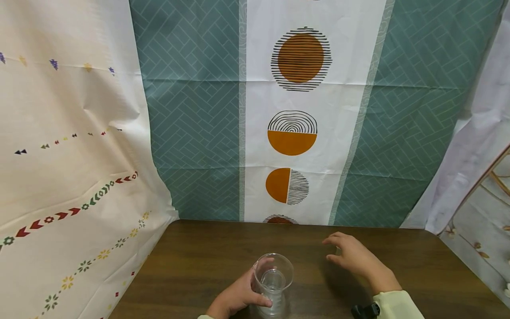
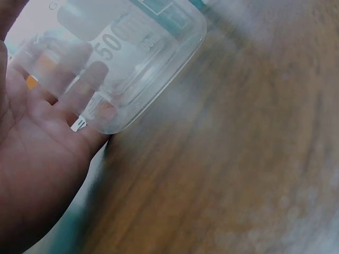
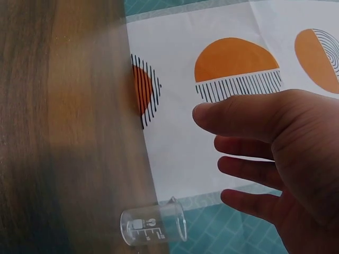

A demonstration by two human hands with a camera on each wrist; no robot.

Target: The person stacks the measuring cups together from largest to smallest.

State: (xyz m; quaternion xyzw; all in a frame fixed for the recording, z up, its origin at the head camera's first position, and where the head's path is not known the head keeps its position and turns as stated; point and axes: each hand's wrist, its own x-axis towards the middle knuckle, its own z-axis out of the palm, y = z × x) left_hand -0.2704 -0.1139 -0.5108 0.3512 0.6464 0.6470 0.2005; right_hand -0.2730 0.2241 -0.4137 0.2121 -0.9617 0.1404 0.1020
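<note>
My left hand grips a large clear beaker, thumb on the near side and fingers round the far side. The beaker is upright at the table's front; printed marks reading 500 show in the left wrist view. A smaller clear vessel seems to sit inside it. My right hand is over the table's right half, thumb apart from loosely bent fingers, holding nothing. A small clear beaker with white markings stands upright on the table, apart from the right hand in the right wrist view; the hand mostly hides it in the head view.
The brown wooden table runs back to a hanging teal and white cloth with orange circles. A cream patterned cloth hangs along the left side, and a floral one borders the right. A black strap piece sits at the right sleeve.
</note>
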